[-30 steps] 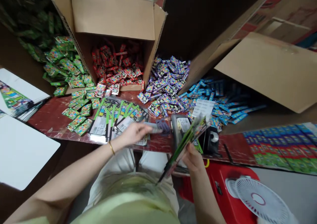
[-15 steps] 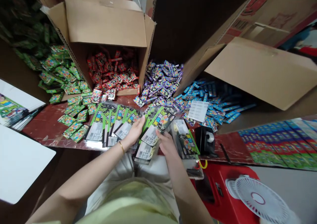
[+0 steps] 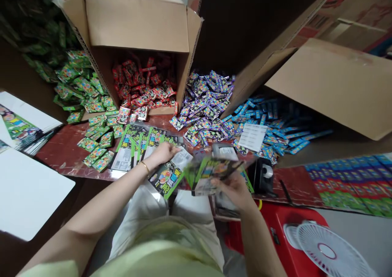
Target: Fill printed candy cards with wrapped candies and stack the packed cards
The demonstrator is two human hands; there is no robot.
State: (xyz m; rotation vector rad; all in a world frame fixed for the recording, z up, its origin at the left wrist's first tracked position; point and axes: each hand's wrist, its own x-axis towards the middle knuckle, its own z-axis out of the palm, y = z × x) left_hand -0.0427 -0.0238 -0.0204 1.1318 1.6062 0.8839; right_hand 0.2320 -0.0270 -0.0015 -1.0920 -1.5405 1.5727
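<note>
My left hand [image 3: 162, 152] is closed on the edge of a black and green printed plastic bag [image 3: 168, 178], which hangs over the table's front edge with its print turned around. Under and beside that hand, more such bags [image 3: 127, 148] lie overlapped in a row. My right hand [image 3: 234, 187] grips a small stack of the same bags [image 3: 211, 173], tilted and blurred by motion. Beneath the right hand, further bags [image 3: 225, 205] lie partly hidden. A black tape dispenser [image 3: 263, 177] stands just right of this hand.
Open cartons hold small green [image 3: 82, 85], red [image 3: 137, 85], purple [image 3: 208, 97] and blue packets [image 3: 275, 126], which spill onto the red table [image 3: 70, 154]. White boards [image 3: 30, 191] lie at left. A white fan [image 3: 326, 248] sits on a red stool [image 3: 284, 232] at right.
My hands have moved apart: the right has gone rightward and lower with the stack, while the left has shifted slightly left. A turned-around bag now shows by my left hand.
</note>
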